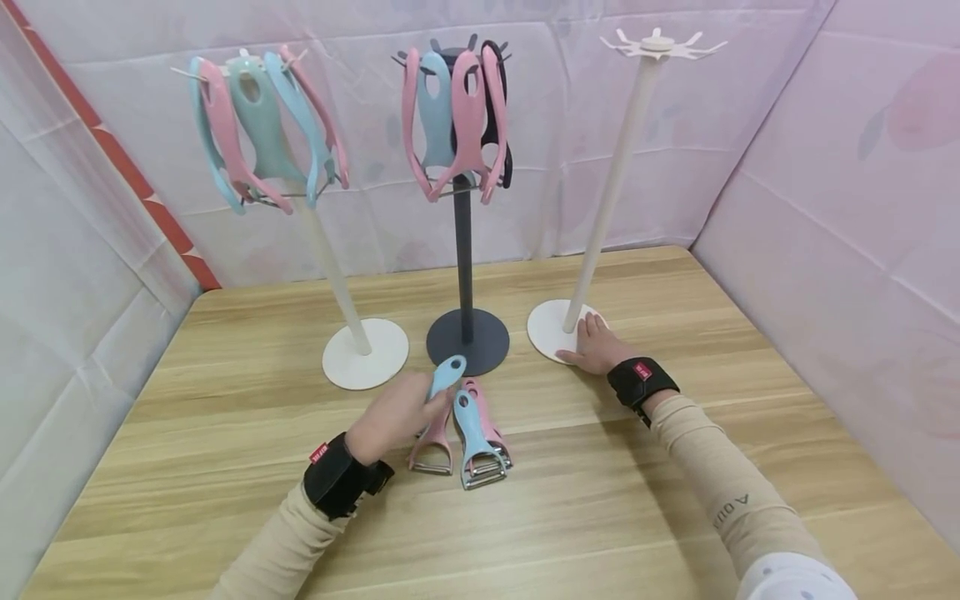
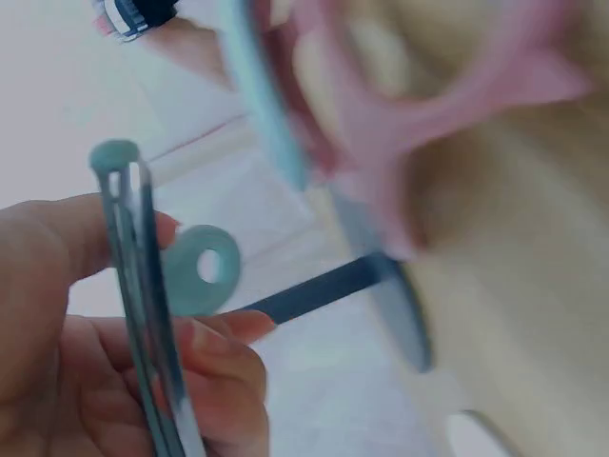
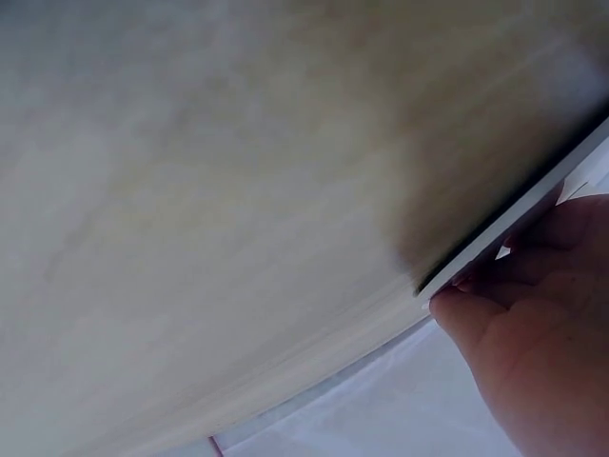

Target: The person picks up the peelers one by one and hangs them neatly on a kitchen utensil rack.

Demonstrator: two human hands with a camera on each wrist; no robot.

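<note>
- Your left hand (image 1: pixel 393 417) has its fingers curled round a blue peeler (image 1: pixel 447 373), lifted just off the wooden table (image 1: pixel 225 467); in the left wrist view its metal blade (image 2: pixel 143 314) crosses your palm and the handle's hanging hole shows beside your fingertips.
- Just beside that hand, a pink peeler (image 1: pixel 433 446), a second blue peeler (image 1: pixel 474 446) and another pink one (image 1: pixel 491 429) lie touching each other on the table.
- Your right hand (image 1: pixel 596 343) rests flat, fingers straight, on the round base of the empty white stand (image 1: pixel 551 329), steadying it.
- You look to be in the pick-up step. The next move calls for raising the held peeler and threading its hole onto a free hook at the stand's top (image 1: pixel 660 46).
- Farther back, the dark stand (image 1: pixel 465 250) and the left white stand (image 1: pixel 337 275) already carry hanging peelers.
</note>
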